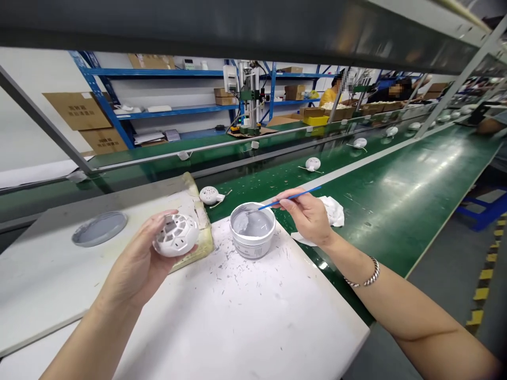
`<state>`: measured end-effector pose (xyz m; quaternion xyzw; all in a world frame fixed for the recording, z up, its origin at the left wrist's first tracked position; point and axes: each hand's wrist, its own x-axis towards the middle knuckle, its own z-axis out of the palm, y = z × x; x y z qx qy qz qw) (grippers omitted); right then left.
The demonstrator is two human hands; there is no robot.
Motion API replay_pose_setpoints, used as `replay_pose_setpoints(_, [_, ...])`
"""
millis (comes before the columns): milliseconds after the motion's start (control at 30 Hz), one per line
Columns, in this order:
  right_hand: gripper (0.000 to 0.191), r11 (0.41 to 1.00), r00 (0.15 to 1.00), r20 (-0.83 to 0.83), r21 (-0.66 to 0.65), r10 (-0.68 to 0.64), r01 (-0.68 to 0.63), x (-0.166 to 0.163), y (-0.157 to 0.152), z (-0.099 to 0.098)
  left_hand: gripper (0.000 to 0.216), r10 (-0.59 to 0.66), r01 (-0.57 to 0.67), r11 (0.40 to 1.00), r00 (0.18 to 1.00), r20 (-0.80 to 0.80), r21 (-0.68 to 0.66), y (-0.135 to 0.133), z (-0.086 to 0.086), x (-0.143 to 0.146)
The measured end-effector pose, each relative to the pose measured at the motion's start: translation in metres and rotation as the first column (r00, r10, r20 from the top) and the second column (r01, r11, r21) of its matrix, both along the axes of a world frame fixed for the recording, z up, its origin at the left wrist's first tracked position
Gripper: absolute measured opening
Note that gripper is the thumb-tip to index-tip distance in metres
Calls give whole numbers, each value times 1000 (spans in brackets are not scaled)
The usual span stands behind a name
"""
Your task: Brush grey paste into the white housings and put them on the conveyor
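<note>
A white, rounded plastic housing with honeycomb-like openings rests in my left hand, fingers curled around its side. Between the thumb and fingers of my right hand is a thin blue stick. Its lower end reaches over the rim into a white tub of grey paste; the very tip is hard to make out. The tub stands on the white board, with grey specks scattered around it. A crumpled white cloth lies behind my right hand.
Left of my left hand lies a round lid coated with grey paste. Similar white housings sit along the green conveyor. A metal frame post rises at the right. Co-workers sit farther back.
</note>
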<state>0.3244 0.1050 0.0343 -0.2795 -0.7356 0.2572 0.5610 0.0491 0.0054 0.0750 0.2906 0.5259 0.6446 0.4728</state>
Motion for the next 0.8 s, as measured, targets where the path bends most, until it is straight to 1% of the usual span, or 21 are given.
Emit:
replay_pose_setpoints(200, [16,997,995,99,78,10,-18,-1,2,1,22,5,2,993,998,65,-115,-2,1,7])
replay_pose_setpoints(300, [17,996,991,134,86,0,-12,-3,1,4,22,-13,26,989,996,88,-147,2,0,5])
replay_pose_setpoints(400, [16,997,990,136,61,28,-37,-4,-2,6,22,-8,22,987,996,88,-159,5,0,3])
replay_pose_setpoints(467, [15,997,993,89,-8,73,-72,-5,-3,6,23,7,8,984,996,85,-177,4,0,4])
replay_pose_setpoints(533, [13,987,993,-17,-117,113,-114,-6,-3,5,24,10,4,981,998,70,-194,1,1,6])
replay_pose_setpoints(567, [12,976,990,-80,-177,118,-130,-6,-1,4,24,6,6,979,998,59,-202,-1,1,8])
replay_pose_setpoints(633, [14,943,976,-201,-299,86,-144,-7,3,2,24,-2,12,977,999,44,-215,-3,2,11])
replay_pose_setpoints(733, [23,859,938,-346,-479,6,-182,-8,10,-1,24,-7,16,974,999,41,-227,-6,0,11])
replay_pose_setpoints(800, [29,775,898,-436,-584,-50,-240,-8,14,-1,24,-10,20,973,999,46,-231,-6,-4,7])
